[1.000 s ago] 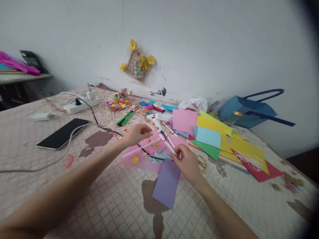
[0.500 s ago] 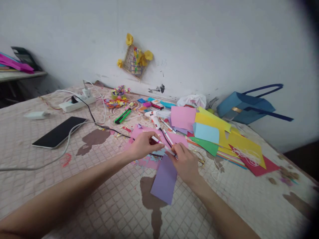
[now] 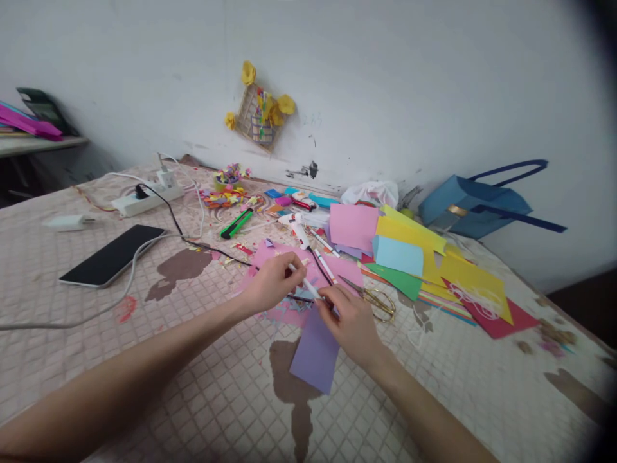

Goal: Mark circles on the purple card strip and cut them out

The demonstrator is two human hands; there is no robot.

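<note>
Head view, the only one. Clock directions from the middle of the white pen, 12 pointing to the wall.

Main change: a second ago the left hand [image 3: 277, 283] hangs clear while the right alone holds the pen. Now it has closed in, and both hands work on the white pen [image 3: 308, 285]. The right hand [image 3: 354, 323] has also shifted a little toward 9, so the blades of the gold scissors [image 3: 380, 305] come into sight at 3. For the work, this means the pen is steadied from both ends rather than carried by one.

Grip: left thumb and fingers pinch the far end, a short stub poking out past them toward 10; right fingertips hold the near end, at about 4. A bare white length shows between. The pen is held above the pink sheet [image 3: 348, 271] and its scraps. Whether a cap sits on either end cannot be told; fingers cover too much.

Around the grip: purple card [image 3: 314, 357] at 6, its upper corner under the right hand. Another white pen [image 3: 326, 265] lies at 1, glue gun [image 3: 297, 230] near 12, green cutter [image 3: 236, 224] at 10.
</note>
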